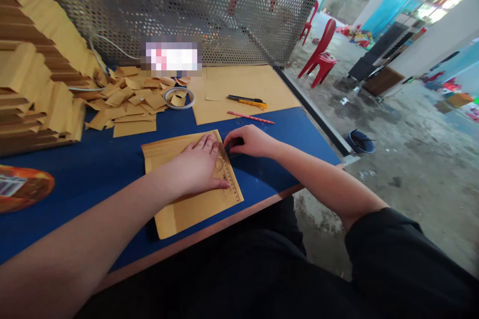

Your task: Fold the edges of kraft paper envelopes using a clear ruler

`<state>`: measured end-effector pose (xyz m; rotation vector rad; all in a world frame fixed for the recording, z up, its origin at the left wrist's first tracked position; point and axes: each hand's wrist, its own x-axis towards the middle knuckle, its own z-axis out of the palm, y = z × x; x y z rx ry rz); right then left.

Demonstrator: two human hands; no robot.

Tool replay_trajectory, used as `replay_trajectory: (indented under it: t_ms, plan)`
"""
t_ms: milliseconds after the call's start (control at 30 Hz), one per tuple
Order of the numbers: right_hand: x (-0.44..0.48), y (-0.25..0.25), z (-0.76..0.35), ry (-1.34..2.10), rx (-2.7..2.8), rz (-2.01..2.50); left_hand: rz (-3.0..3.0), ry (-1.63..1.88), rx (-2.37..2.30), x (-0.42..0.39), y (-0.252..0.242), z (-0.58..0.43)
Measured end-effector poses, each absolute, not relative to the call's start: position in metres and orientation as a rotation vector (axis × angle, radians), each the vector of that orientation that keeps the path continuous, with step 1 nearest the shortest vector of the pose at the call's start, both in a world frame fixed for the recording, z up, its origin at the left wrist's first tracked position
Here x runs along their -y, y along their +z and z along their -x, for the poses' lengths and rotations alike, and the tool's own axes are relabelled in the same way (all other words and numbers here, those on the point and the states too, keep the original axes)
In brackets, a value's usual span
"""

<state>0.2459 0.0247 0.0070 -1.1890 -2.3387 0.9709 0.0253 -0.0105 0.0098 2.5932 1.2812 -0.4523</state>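
A brown kraft-paper envelope (pixel 175 219) lies near the front edge of the blue table. Along its right side rests a clear ruler (pixel 229 179) with black markings and a printed circle. My left hand (pixel 198 167) is spread flat over the envelope, its fingertips and thumb pressing on the ruler. Just off the upper right edge of the envelope, my right hand (pixel 245 140) is curled with thumb and fingers drawn together. Shadow hides what, if anything, is between those fingers.
Behind lie a pink pencil (pixel 250 117), a yellow-and-black utility knife (pixel 249 101) on brown sheets (pixel 277 87), a tape roll (pixel 192 98) and cut paper pieces (pixel 134 124). Folded kraft stacks (pixel 41 94) stand left, near an orange package (pixel 26 188). A perforated metal panel (pixel 209 15) closes the back.
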Motion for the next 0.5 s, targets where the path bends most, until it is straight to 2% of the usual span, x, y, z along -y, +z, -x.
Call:
replay_trajectory:
  t_ms: [500]
  plan:
    - [-0.101,0.013,-0.21,0.511,2.327,1.543,-2.602,-0.416,-1.289,0.012,0.011,-0.026]
